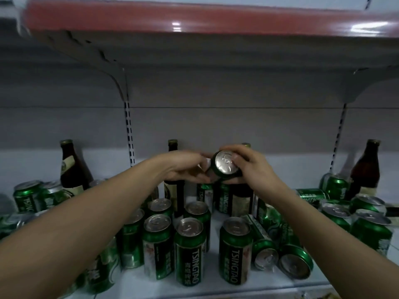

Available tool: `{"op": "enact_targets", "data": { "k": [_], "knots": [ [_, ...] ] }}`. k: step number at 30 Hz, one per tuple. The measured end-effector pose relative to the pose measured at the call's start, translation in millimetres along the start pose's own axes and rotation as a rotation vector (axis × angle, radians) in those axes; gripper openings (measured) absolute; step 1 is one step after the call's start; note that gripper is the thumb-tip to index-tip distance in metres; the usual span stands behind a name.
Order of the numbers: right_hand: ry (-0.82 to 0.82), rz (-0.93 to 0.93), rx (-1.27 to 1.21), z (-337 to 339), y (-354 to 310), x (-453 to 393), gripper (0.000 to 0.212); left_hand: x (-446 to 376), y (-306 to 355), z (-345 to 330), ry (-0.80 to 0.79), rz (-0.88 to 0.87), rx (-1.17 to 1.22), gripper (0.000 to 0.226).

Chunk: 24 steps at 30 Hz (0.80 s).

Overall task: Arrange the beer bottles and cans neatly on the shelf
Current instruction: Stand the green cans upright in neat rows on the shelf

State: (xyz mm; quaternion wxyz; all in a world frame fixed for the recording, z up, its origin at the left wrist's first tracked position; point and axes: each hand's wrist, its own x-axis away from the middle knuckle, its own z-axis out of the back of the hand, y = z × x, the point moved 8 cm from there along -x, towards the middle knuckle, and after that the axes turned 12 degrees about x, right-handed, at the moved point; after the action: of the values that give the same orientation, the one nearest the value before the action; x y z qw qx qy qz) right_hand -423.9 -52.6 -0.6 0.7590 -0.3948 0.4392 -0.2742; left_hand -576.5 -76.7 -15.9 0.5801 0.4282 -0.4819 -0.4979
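My right hand (pixel 250 167) grips a green beer can (pixel 224 164) tilted on its side, its silver top facing me, held above the shelf's middle. My left hand (pixel 187 169) reaches in from the left with its fingers touching the can's far side. Below them several green Tsingtao cans (pixel 190 249) stand upright on the white shelf (pixel 133 283), and two cans (pixel 295 264) lie on their sides at the front right. Brown bottles stand at the back: one at the left (pixel 71 169), one in the middle (pixel 173 147), one at the right (pixel 367 169).
An upper shelf with a red front strip (pixel 194 18) hangs overhead. More cans crowd the left end (pixel 28 195) and right end (pixel 371 229) of the shelf. A grey back panel with slotted uprights (pixel 129 134) closes the rear.
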Motion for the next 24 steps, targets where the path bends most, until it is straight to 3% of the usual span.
{"op": "enact_targets", "data": {
  "k": [3,5,14,21,24],
  "knots": [
    [0.061,-0.114,-0.216,3,-12,6,0.033,21,16,3,0.056,-0.216,-0.439,0.066],
    [0.056,-0.149,-0.279,-1,-22,12,0.033,34,28,4,0.107,-0.363,-0.553,0.075],
    [-0.034,-0.178,-0.319,-14,-70,38,0.031,106,47,2,0.139,-0.563,-0.451,0.078],
    [-0.209,-0.222,-0.309,-44,-86,67,0.023,160,22,14,0.309,-0.591,-0.443,0.077],
    [-0.285,-0.182,-0.25,-62,-90,80,0.04,183,1,16,0.379,-0.603,-0.359,0.074]
  ]
}}
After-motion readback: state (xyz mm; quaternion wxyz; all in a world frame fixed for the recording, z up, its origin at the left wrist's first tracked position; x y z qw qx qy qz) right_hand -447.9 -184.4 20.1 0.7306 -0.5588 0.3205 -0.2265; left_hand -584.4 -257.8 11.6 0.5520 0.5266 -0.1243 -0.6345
